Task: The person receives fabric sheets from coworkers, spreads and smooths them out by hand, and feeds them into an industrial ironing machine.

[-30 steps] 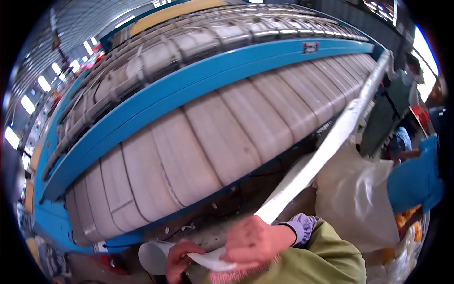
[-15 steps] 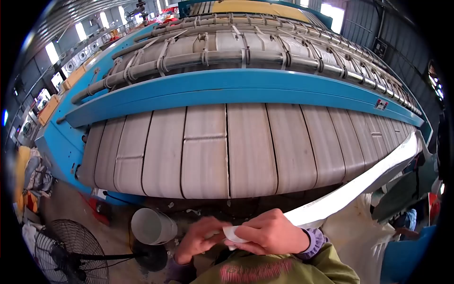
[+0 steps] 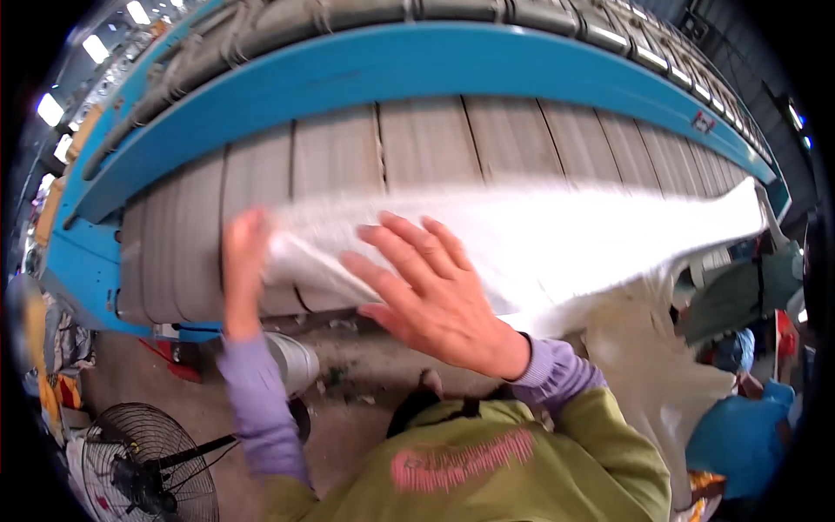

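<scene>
A white cloth (image 3: 557,235) stretches across the front of the grey slatted belt (image 3: 426,143), from near its left part to its right end. My left hand (image 3: 247,248), blurred by motion, is closed on the cloth's left corner, arm reaching forward. My right hand (image 3: 435,300) is spread with its palm down over the front edge of the cloth; whether it touches the cloth is unclear.
A blue machine beam (image 3: 365,70) runs behind the belt. Below the belt stand a white bucket (image 3: 296,364) and a black fan (image 3: 143,470). Pale fabric (image 3: 644,348) hangs at the right, beside a person in green (image 3: 748,296) and a blue object (image 3: 739,426).
The cloth has gone from a narrow strip gathered at my hands to a wide sheet over the belt. My left hand has moved forward and left; my right hand has opened and moved forward.
</scene>
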A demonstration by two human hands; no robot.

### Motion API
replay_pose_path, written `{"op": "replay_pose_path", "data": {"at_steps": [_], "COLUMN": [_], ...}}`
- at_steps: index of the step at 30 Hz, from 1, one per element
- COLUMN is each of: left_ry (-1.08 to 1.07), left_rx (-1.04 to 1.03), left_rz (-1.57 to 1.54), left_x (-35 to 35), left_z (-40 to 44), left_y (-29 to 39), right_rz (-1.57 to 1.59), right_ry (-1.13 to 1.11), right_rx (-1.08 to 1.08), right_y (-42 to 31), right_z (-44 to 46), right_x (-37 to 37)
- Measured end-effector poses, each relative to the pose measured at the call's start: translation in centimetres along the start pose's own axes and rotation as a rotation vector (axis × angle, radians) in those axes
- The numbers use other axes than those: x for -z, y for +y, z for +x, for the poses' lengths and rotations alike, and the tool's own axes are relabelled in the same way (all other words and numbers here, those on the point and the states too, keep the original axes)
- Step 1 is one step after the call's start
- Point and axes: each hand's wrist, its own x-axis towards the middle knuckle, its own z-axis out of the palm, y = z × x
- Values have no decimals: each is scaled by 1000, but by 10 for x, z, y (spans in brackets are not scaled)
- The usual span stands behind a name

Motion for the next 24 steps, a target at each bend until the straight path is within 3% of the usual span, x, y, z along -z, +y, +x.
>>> {"op": "replay_pose_path", "data": {"at_steps": [1, 4, 6, 7, 9, 10, 11, 12, 13, 14, 15, 16, 19, 22, 24], "left_ry": [-239, -231, -5, -17, 63, -66, -322, -351, -756, -926, -988, -781, -771, -722, -617], "left_rx": [51, -122, -379, -352, -465, -96, 43, 385, 373, 521, 346, -20, 308, 560, 637], "left_rz": [198, 879, 1064, 1112, 960, 839, 458, -34, 302, 387, 488, 321, 28, -203, -293], "left_x": [3, -12, -26, -32, -30, -36, -27, -32, -55, -83, -117, -155, -255, -302, -302], "left_z": [47, 121, 128, 115, 75, 31, -5, -46, -86, -121, -153, -191, -195, -193, -192], "left_y": [-4, -7, -11, 1, 10, 41, 33, -8, -1, -33, -77, -166, -193, -178, -164], "right_rz": [39, 34, -62, -137, -218, -186, -187, -193, -203, -222, -250, -281, -199, -138, 216], "right_ry": [-51, -191, -204, -191, -142, -139, -105, -67, -53, -37, -49, -67, 61, 129, 38], "right_rx": [-18, -175, -326, -283, -234, -245, -236, -225, -232, -238, -258, -286, -405, -439, -461], "right_y": [-1, 16, 38, 50, 71, 81, 94, 107, 118, 127, 134, 138, 154, 163, 145], "right_z": [-9, -39, -56, -61, -56, -47, -40, -31, -22, -11, 1, 13, 52, 69, 63], "right_x": [-10, -45, -73, -85, -97, -99, -108, -118, -127, -136, -144, -153, -186, -191, -148]}}
